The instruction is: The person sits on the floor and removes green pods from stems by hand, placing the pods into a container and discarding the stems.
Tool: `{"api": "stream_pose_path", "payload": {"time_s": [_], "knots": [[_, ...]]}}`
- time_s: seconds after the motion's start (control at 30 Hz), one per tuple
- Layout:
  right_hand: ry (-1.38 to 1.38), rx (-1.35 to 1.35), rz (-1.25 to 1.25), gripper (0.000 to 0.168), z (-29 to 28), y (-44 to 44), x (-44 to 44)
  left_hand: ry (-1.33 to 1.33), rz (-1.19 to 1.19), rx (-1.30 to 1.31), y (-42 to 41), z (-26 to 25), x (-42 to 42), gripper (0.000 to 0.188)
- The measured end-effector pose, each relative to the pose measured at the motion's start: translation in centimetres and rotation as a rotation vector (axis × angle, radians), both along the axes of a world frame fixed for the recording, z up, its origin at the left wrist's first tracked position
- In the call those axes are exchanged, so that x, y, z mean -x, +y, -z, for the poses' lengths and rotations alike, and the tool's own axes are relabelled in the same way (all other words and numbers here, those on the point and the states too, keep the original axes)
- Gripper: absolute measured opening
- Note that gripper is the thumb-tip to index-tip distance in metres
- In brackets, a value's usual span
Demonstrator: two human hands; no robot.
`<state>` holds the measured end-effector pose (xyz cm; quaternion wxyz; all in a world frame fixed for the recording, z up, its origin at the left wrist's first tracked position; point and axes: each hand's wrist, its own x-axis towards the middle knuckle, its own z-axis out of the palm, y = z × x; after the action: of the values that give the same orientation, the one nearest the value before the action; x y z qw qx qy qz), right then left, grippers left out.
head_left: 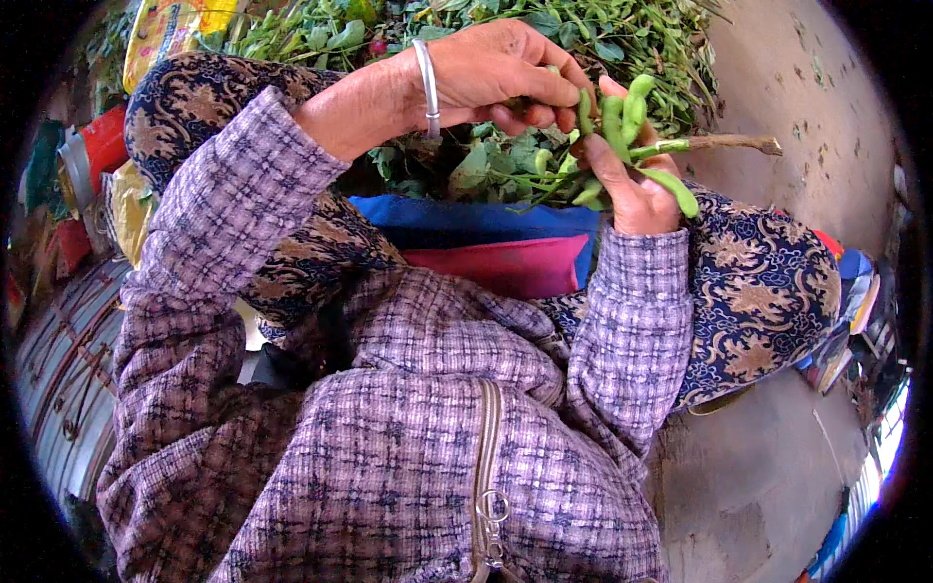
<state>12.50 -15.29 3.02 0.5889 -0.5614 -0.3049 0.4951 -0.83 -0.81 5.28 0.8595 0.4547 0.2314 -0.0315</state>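
Observation:
My right hand [641, 189] grips a soybean stalk [718, 143] whose brown, woody end sticks out to the right. Plump green pods [633, 109] stand up from the stalk between thumb and fingers, and another pod [678, 191] hangs over the heel of the hand. From the left reaches my left hand [510, 76], a silver bangle on its wrist. Its thumb and fingertips are closed around a small green pod [585, 111] right beside the stalk. A bit of green also shows between its curled fingers; what the palm holds is mostly hidden.
A heap of cut bean plants [627, 44] lies ahead, with leaves reaching under my hands. Blue cloth or sheeting [466, 218] and a pink piece [503, 264] sit between my knees. Bare floor [802, 95] scattered with leaf bits is at right; a yellow printed bag [171, 33] is far left.

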Motion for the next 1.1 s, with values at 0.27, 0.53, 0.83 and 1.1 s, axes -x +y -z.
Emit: {"api": "stream_pose_path", "payload": {"time_s": [0.27, 0.53, 0.83, 1.1], "knots": [[-0.023, 0.012, -0.025, 0.048, 0.1, 0.0, 0.4, -0.025, -0.146, -0.184, -1.7, 0.4, -0.5, 0.015], [0.143, 0.045, -0.014, 0.049, -1.4, 0.0, 0.1, -0.1, 0.015, -0.102, -0.4, -0.2, -0.4, 0.011], [0.107, 0.058, -0.039, 0.059, -0.2, -0.1, 0.4, 0.12, 0.051, -0.289, -0.7, 0.6, -0.4, 0.019], [-0.293, 0.087, 0.029, 0.065, 1.1, 0.5, 1.7, 0.302, -0.019, -0.345, -1.4, 1.3, -0.6, 0.024]]}}
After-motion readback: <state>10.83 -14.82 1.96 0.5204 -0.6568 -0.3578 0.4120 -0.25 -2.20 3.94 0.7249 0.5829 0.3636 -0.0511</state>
